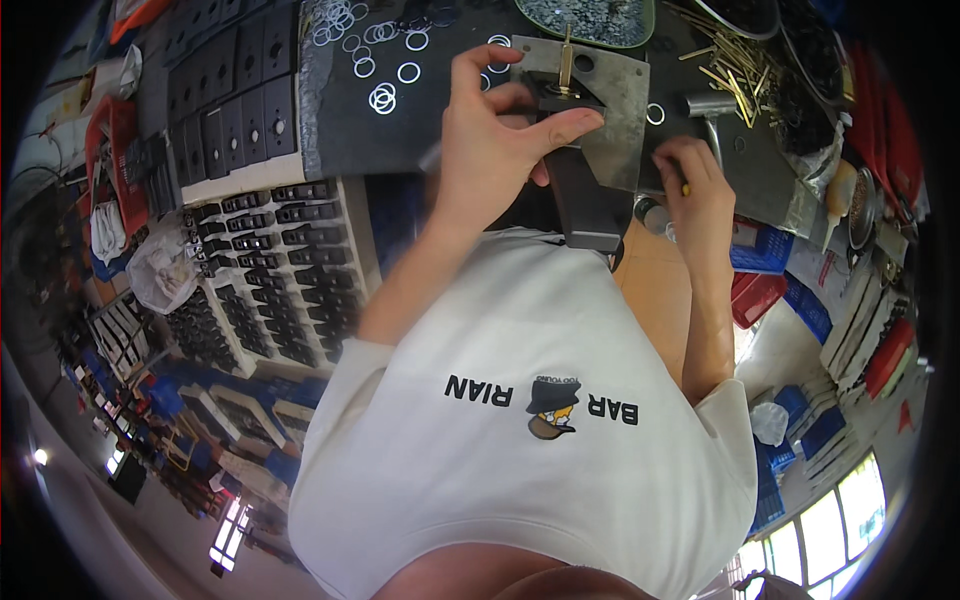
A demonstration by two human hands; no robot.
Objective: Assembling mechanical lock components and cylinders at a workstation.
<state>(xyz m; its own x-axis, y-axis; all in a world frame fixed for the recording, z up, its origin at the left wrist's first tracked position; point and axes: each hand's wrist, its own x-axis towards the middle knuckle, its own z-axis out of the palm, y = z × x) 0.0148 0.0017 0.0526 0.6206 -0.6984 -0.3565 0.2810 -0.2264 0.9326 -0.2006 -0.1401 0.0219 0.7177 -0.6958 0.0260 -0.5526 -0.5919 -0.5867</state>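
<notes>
My left hand (500,145) is closed round a black lever handle (590,205), its thumb across the top and its index finger reaching to the edge of a grey metal plate (622,125). The handle's broad end hangs toward me over the bench edge. A brass-coloured spindle (566,70) stands up from a dark base at the plate. Right of the plate, my right hand (697,190) has its fingers curled in, with a small yellow bit showing between them; the rest of what it holds is hidden. Just beyond lies a hammer (710,104), its shaft running down behind that hand.
Silvery rings (383,97) lie scattered at the bench's left, near black plates (235,85) in rows. At the back stands a green-rimmed tray (590,22) of small metal parts. Brass pins (735,75) are heaped at right. Racks of black parts (290,260) stand beside me.
</notes>
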